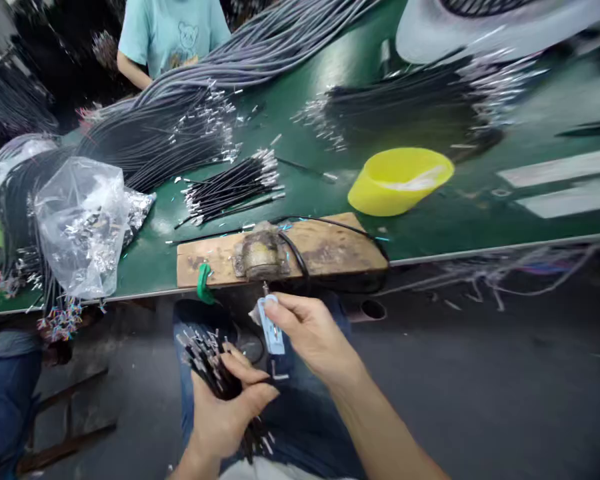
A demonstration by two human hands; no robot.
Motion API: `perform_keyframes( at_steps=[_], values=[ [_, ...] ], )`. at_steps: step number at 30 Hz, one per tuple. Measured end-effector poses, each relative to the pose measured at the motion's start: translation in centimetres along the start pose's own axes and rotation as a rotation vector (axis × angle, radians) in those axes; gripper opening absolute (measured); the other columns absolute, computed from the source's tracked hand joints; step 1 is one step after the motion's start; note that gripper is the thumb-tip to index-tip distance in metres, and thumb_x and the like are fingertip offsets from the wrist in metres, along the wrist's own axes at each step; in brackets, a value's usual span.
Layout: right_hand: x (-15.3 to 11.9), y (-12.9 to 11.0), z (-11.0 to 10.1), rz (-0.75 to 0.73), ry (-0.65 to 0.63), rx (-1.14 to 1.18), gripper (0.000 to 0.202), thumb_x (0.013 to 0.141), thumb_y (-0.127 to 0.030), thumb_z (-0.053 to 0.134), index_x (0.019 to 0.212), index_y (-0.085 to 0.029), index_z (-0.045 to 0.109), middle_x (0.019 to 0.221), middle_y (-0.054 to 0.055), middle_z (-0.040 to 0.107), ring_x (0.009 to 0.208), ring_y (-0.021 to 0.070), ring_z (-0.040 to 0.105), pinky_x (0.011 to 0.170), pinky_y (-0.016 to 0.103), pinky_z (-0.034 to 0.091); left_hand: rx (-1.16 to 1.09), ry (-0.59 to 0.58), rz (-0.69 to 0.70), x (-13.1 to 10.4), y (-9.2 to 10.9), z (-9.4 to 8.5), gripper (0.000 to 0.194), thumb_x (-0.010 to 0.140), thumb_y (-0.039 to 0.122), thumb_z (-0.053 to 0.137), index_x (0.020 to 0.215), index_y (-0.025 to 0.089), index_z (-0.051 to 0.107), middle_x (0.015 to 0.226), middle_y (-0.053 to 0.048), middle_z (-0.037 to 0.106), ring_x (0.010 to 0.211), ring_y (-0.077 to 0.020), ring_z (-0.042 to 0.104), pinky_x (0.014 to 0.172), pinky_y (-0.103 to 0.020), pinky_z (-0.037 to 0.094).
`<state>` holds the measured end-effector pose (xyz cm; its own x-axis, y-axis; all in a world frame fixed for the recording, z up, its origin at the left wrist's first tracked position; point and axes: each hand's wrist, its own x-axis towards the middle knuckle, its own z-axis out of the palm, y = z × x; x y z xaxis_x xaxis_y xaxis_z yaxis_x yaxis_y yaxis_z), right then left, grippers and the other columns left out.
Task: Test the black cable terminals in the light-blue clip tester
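My left hand is wrapped round a bundle of short black cables with silvery ends, held above my lap. With thumb and fingers, my right hand pinches a light blue plastic piece. That piece sits just below a thin metal rod sticking out from a worn metal fixture. Whether rod and piece are joined I cannot make out. The fixture is mounted on a wooden block at the table's front edge. A bent metal pin hangs under the blue piece.
On the green table lie a pile of short black cables, long grey cables, a clear plastic bag of small metal parts and a yellow ring-shaped container. A green hook hangs at the edge. Another person sits opposite.
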<state>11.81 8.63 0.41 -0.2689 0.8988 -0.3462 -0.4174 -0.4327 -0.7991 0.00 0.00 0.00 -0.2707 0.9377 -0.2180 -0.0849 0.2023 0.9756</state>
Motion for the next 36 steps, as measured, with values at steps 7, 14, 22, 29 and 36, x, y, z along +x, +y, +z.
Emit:
perform_keyframes(
  at_steps=[7, 14, 22, 29, 36],
  values=[
    [-0.2, 2.1, 0.4, 0.03, -0.108, 0.371, 0.034, 0.057, -0.049, 0.077, 0.067, -0.017, 0.072, 0.059, 0.0, 0.064, 0.053, 0.0097, 0.052, 0.05, 0.019, 0.041, -0.069, -0.059, 0.037, 1.2, 0.5, 1.1, 0.015, 0.061, 0.02, 0.074, 0.055, 0.014, 0.063, 0.056, -0.001, 0.053, 0.055, -0.0126, 0.048, 0.057, -0.027, 0.042],
    [0.1, 4.3, -1.3, 0.145, -0.107, 0.456, 0.042, 0.064, -0.058, 0.067, 0.075, -0.019, 0.074, 0.069, 0.004, 0.071, 0.061, 0.0146, 0.062, 0.061, 0.024, 0.049, -0.11, -0.052, 0.024, 1.0, 0.3, 1.6, 0.014, 0.063, 0.022, 0.073, 0.058, 0.012, 0.064, 0.054, 0.0, 0.053, 0.053, -0.0116, 0.047, 0.056, -0.026, 0.039],
    [-1.8, 9.0, -3.1, 0.033, 0.091, 0.15, 0.042, 0.066, -0.059, 0.064, 0.066, -0.017, 0.071, 0.065, 0.005, 0.069, 0.064, 0.0184, 0.062, 0.063, 0.027, 0.049, -0.089, -0.007, -0.074, -0.3, -0.5, 0.6, 0.013, 0.057, 0.02, 0.075, 0.057, 0.013, 0.065, 0.056, 0.0, 0.053, 0.054, -0.0111, 0.048, 0.056, -0.025, 0.039],
    [-4.6, 8.2, -3.1, -0.475, 0.142, -0.423, 0.02, 0.078, -0.036, 0.06, 0.07, -0.02, 0.067, 0.064, 0.004, 0.063, 0.062, 0.0179, 0.058, 0.06, 0.027, 0.048, -0.036, 0.015, -0.219, -0.6, -1.3, -0.8, 0.02, 0.057, 0.025, 0.078, 0.06, 0.011, 0.064, 0.057, 0.0, 0.056, 0.055, -0.0104, 0.05, 0.056, -0.024, 0.04],
    [-3.5, 5.4, -2.8, -0.714, -0.15, -0.529, 0.012, 0.081, -0.033, 0.06, 0.078, -0.023, 0.066, 0.068, 0.003, 0.062, 0.065, 0.0166, 0.058, 0.068, 0.03, 0.047, -0.164, -0.184, -0.408, -0.7, -2.0, -1.0, 0.045, 0.058, 0.051, 0.074, 0.065, 0.014, 0.049, 0.044, 0.008, 0.034, 0.032, 0.0005, 0.023, 0.033, -0.016, 0.017]
  ],
)
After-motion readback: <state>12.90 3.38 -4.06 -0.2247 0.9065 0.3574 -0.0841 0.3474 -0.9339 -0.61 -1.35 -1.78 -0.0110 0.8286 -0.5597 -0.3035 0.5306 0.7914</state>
